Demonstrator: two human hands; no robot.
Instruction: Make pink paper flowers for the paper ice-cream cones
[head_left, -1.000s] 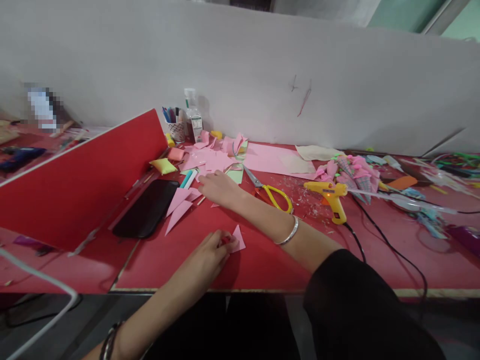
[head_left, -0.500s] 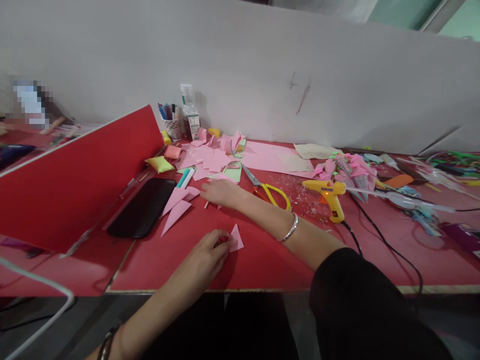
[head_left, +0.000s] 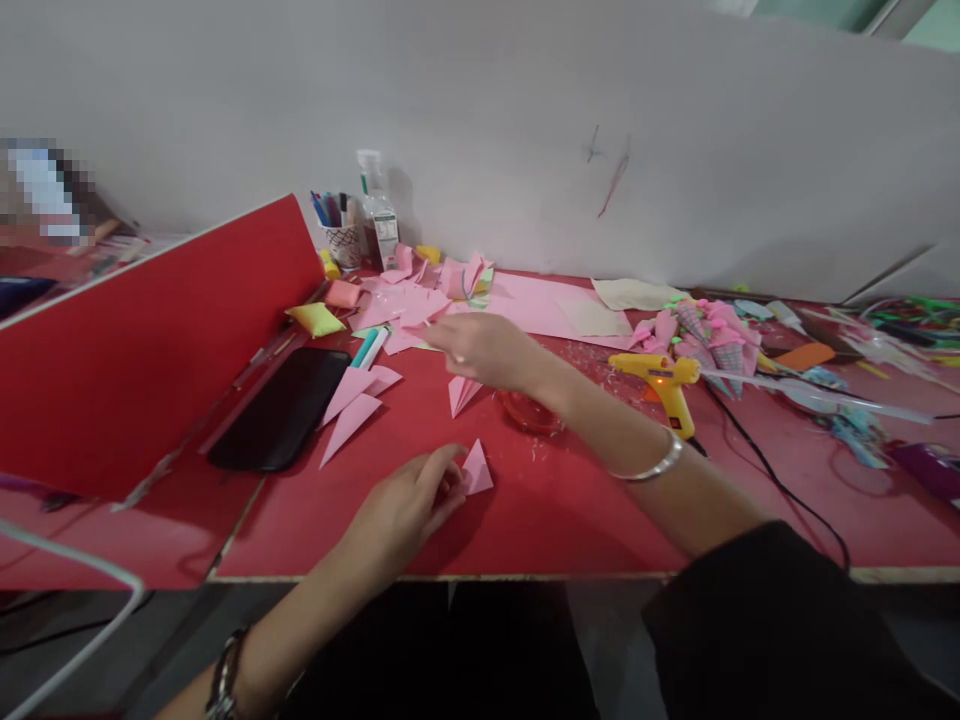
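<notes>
A folded pink paper piece (head_left: 477, 468) is pinched at its left edge by the fingers of the left hand (head_left: 405, 505), low on the red table (head_left: 570, 520). A thin stick (head_left: 433, 330) is gripped between the fingertips of the right hand (head_left: 487, 350), raised above the table at 12 o'clock from the left hand. A small pink cone (head_left: 460, 393) lies just below the right hand. At 10 o'clock two pink triangles (head_left: 352, 405) are seen beside a black phone (head_left: 281, 408). A heap of pink scraps (head_left: 409, 305) lies behind them. At 2 o'clock a yellow glue gun (head_left: 661, 380) rests, its cable partly covered by the right forearm. A red object (head_left: 529, 412) under the right wrist is half hidden and cannot be made out. The stick is blurred.
</notes>
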